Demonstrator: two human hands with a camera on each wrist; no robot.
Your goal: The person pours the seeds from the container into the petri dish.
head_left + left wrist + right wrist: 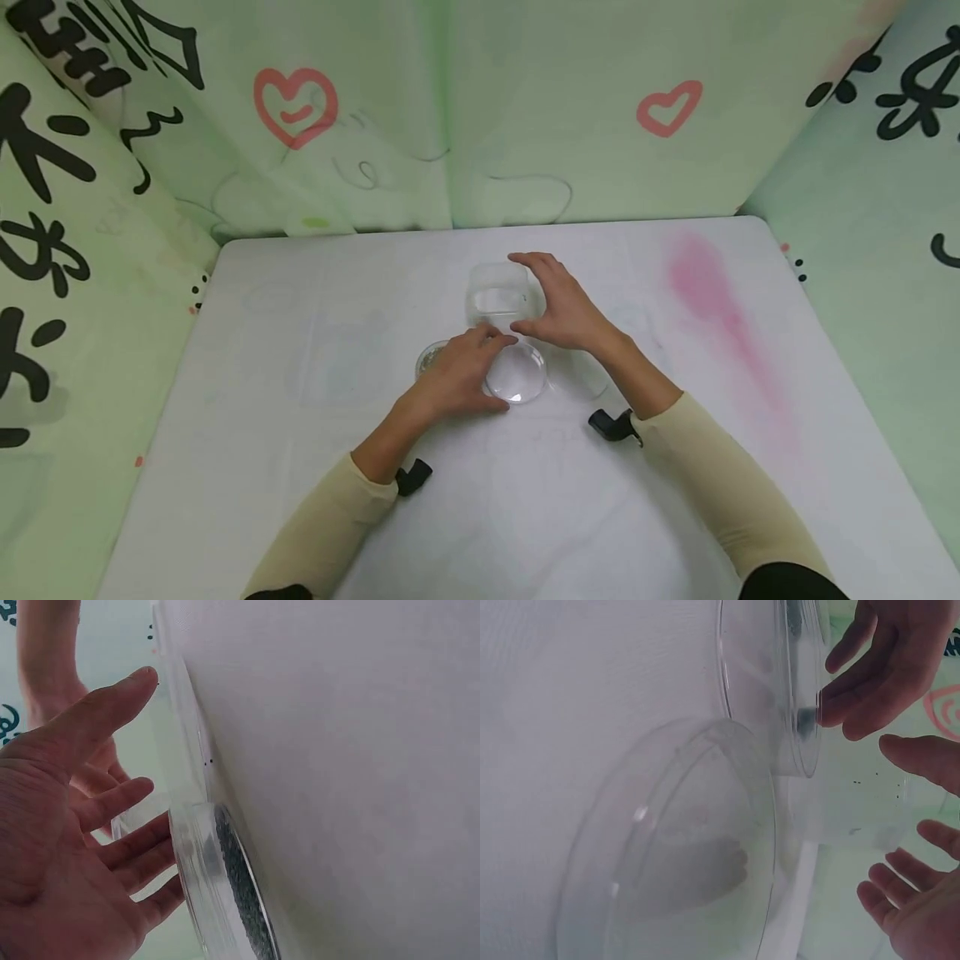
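My left hand (465,372) reaches over two shallow clear round dishes, thumb and fingers spread. The right-hand dish (517,375) lies between its thumb and forefinger. A second dish (427,357), partly hidden under the hand, holds dark grey-green granules (244,889). In the left wrist view, fingertips meet a dish rim. Just beyond stands a clear see-through container (498,287). My right hand (562,304) is at its right side with fingers and thumb wide apart, gripping nothing. A larger clear round dish or lid (682,847) lies nearest the right wrist camera.
A white cloth-covered table (315,333) carries everything, with a pink stain (705,283) at its right. Green printed curtains (525,108) enclose the back and both sides. Black wrist cameras (414,477) hang below each wrist.
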